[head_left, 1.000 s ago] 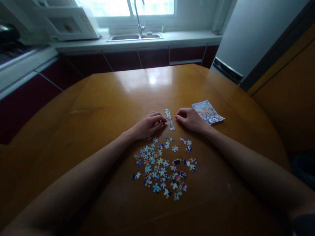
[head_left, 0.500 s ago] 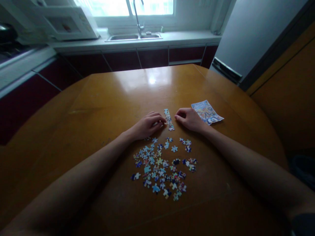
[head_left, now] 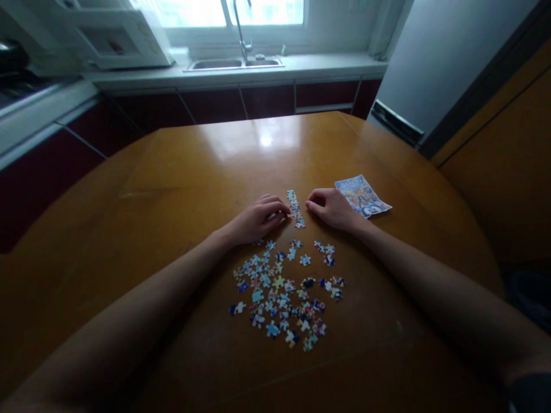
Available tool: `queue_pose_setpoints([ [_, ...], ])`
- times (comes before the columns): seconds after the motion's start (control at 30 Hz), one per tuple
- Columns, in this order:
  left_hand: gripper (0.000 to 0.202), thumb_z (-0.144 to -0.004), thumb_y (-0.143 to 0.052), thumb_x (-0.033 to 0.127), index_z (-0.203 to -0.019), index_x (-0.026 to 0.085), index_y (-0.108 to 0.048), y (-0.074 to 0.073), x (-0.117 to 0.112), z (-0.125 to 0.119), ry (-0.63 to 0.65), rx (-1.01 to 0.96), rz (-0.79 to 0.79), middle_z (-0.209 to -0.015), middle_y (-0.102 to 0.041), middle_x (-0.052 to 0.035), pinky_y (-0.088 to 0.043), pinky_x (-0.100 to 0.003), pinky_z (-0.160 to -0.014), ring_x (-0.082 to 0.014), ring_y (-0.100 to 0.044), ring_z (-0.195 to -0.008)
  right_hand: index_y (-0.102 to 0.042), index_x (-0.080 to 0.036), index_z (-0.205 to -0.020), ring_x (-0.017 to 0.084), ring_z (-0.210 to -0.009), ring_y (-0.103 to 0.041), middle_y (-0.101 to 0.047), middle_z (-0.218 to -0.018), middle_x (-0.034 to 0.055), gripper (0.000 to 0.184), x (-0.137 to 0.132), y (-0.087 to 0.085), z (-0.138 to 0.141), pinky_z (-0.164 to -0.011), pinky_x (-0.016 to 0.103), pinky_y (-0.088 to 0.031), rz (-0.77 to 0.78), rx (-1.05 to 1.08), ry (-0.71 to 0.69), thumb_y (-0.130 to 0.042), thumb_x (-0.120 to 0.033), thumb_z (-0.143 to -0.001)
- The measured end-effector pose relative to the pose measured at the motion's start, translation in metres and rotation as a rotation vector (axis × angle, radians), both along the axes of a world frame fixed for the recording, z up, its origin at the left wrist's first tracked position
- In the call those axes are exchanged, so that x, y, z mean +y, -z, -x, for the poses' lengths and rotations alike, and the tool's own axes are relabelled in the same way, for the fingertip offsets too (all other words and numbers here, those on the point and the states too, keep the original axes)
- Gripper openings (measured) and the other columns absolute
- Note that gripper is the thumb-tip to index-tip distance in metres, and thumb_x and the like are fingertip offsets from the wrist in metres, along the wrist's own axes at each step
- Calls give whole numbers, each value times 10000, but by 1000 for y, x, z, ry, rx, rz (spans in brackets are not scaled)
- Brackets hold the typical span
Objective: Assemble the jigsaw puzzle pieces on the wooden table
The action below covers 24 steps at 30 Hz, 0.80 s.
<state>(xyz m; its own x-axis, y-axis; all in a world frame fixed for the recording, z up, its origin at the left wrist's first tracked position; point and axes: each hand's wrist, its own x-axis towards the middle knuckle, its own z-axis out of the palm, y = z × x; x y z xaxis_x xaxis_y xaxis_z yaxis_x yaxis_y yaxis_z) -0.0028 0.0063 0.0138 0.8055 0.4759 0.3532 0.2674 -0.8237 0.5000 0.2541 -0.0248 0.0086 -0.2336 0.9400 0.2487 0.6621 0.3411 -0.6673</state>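
Note:
A narrow strip of joined jigsaw puzzle pieces (head_left: 295,209) lies on the table between my two hands. My left hand (head_left: 262,219) rests at the strip's left side, fingers curled and their tips at its edge. Whatever is under those fingertips is too small to make out. To the right of the strip, and apart from it, my right hand (head_left: 330,207) is closed in a loose curl with thumb and forefinger together; nothing shows in it. Many loose puzzle pieces (head_left: 279,282) are scattered nearer to me. A printed picture sheet (head_left: 364,196) lies beside my right hand, which covers its lower left edge.
The wooden table (head_left: 206,166) has rounded sides and reflects the window light. Behind it runs a counter with a sink (head_left: 217,65) and a microwave (head_left: 116,43). A fridge (head_left: 443,57) stands at the right.

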Motion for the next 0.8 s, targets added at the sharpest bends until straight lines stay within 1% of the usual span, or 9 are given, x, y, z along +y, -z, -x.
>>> queue_pose_setpoints([
  [0.2, 184, -1009, -512, 243, -1045, 180, -681, 2, -1, -1, -63, -38, 0, -984, -671, -79, -520, -319, -822, -173, -612, -907, -705, -178, -802, 163, -706, -619, -724, -787, 52, 156, 0, 0, 0, -667, 300, -438, 3, -7, 8, -624, -271, -897],
  [0.4, 231, -968, -467, 145, -1002, 177, -694, 3, -1, 0, -108, -29, -10, -979, -691, -71, -537, -303, -823, -158, -634, -895, -708, -179, -801, 163, -698, -612, -723, -778, 51, 161, 1, 2, 0, -654, 300, -431, 6, -2, 13, -626, -282, -893],
  [0.5, 237, -934, -480, 118, -984, 174, -704, 4, -1, 0, -135, -31, -14, -961, -701, -63, -537, -286, -806, -145, -639, -857, -707, -180, -796, 161, -690, -605, -719, -775, 49, 167, 1, 4, -1, -646, 301, -426, 2, -2, 10, -626, -290, -892],
  [0.57, 231, -906, -499, 103, -969, 173, -710, 6, 1, 0, -202, -48, -15, -944, -708, -55, -533, -276, -784, -137, -637, -821, -707, -180, -795, 162, -693, -604, -720, -783, 51, 169, 1, 4, -1, -645, 301, -425, -2, 0, 10, -626, -293, -891],
  [0.73, 184, -842, -549, 104, -901, 161, -715, 14, 7, 0, -475, -126, 1, -841, -714, -40, -500, -265, -671, -141, -614, -713, -710, -178, -802, 162, -693, -604, -719, -780, 51, 172, 2, 4, -1, -652, 303, -424, 1, -4, 7, -620, -293, -892],
  [0.8, 158, -829, -575, 121, -891, 160, -715, 16, 9, 1, -518, -141, 13, -811, -711, -35, -483, -262, -641, -144, -602, -688, -708, -177, -797, 161, -686, -599, -717, -776, 50, 173, 2, 3, -1, -648, 303, -421, -2, -6, 8, -619, -292, -891],
])
